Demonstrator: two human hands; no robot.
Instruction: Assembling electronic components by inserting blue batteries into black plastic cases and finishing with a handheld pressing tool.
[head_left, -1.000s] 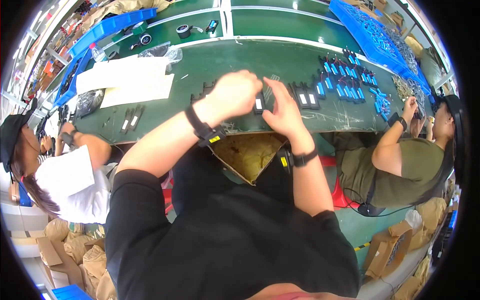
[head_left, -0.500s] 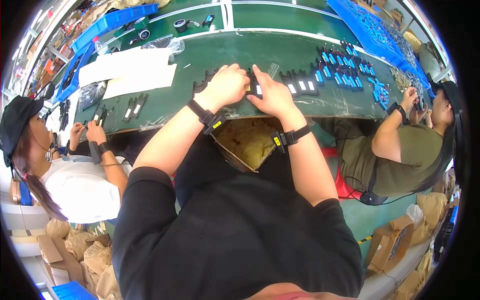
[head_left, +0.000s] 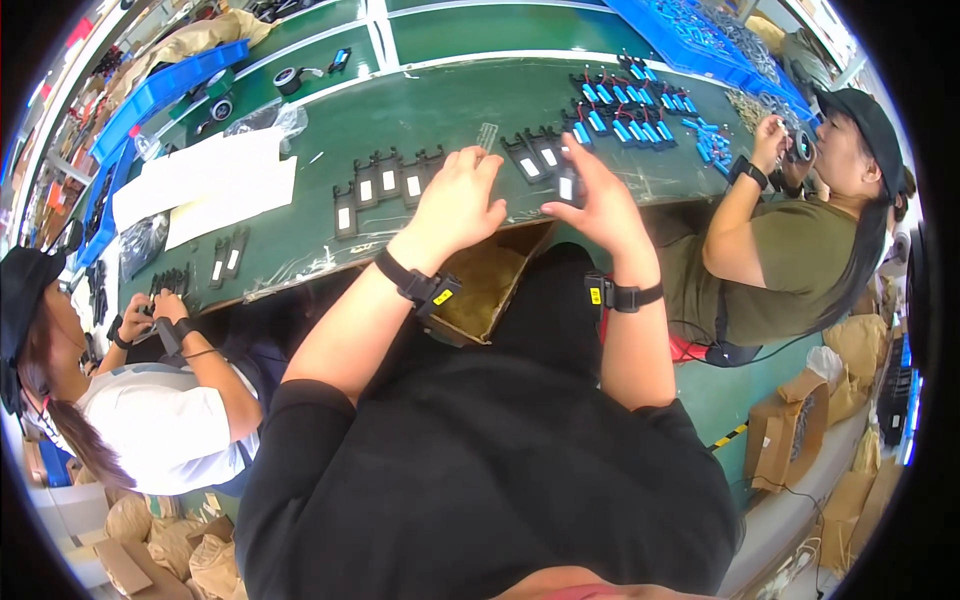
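My left hand [head_left: 455, 205] hovers over the bench edge, fingers bent and thumb apart, with nothing visible in it. Just left of it stands a row of black plastic cases [head_left: 388, 178] with white labels. My right hand [head_left: 608, 205] has thumb and fingers around another black plastic case [head_left: 568, 186], a little blurred and nearer the edge than its neighbours. Two more labelled cases [head_left: 522, 160] lie between my hands. A clear plastic strip [head_left: 487, 136] rests behind my left fingertips.
Black parts with blue cylinders [head_left: 625, 122] and loose blue cylinders [head_left: 712, 145] lie to the right. Blue trays [head_left: 690, 45] stand behind. White sheets [head_left: 230, 195] cover the left bench. A co-worker sits on each side. An open carton [head_left: 480, 285] is below the edge.
The view has shifted, and bench things appear farther left. My hands have moved apart from over the row. My right hand now has a black case drawn nearer the edge.
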